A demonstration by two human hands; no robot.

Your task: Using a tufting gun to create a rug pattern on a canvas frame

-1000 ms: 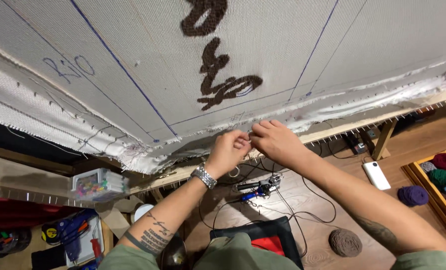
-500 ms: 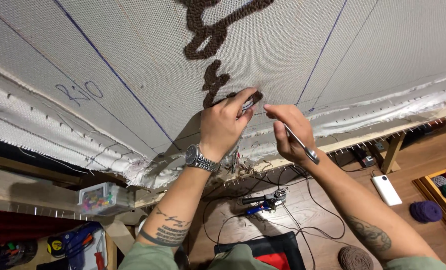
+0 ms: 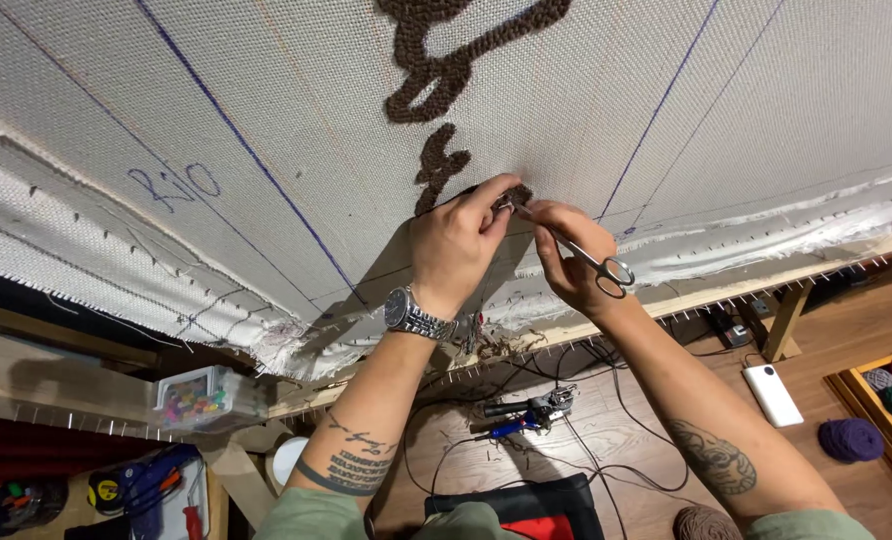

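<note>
- Brown tufted yarn pile (image 3: pixel 519 193) sits low on the stretched off-white woven backing cloth (image 3: pixel 296 110), at the bottom end of a column of dark brown tufted shapes, just above the frayed lower edge of the cloth.
- Silver metal scissors (image 3: pixel 578 248) lie on a slant, blade tips up and to the left at the pile, ring handles down and to the right, so the long axis runs from the tuft toward the person's right wrist.
- Right hand (image 3: pixel 571 262) holds the scissors in a closed grip around the shank and rings; whether the blades are parted cannot be told, as fingers hide the tips.
- Left hand (image 3: pixel 458 248), with a silver metal wristwatch (image 3: pixel 418 315) on its wrist, comes in from the lower left, its grip narrowed to a pinch with fingertips on the same tuft.
- Both hands meet at the pile, left touching it from the left side, right just beside it from below and right; the left fingertips look the nearer.
- Blue drawn lines (image 3: pixel 246 150) cross the cloth on either side of the brown shapes.
- Wooden frame rail (image 3: pixel 726 290) studded with small nails runs beneath the cloth edge.
- Farther down, a wooden floor (image 3: pixel 646 440) carries black cables, a white rectangular block (image 3: pixel 772 394) and a purple ball of yarn (image 3: pixel 850 439).
</note>
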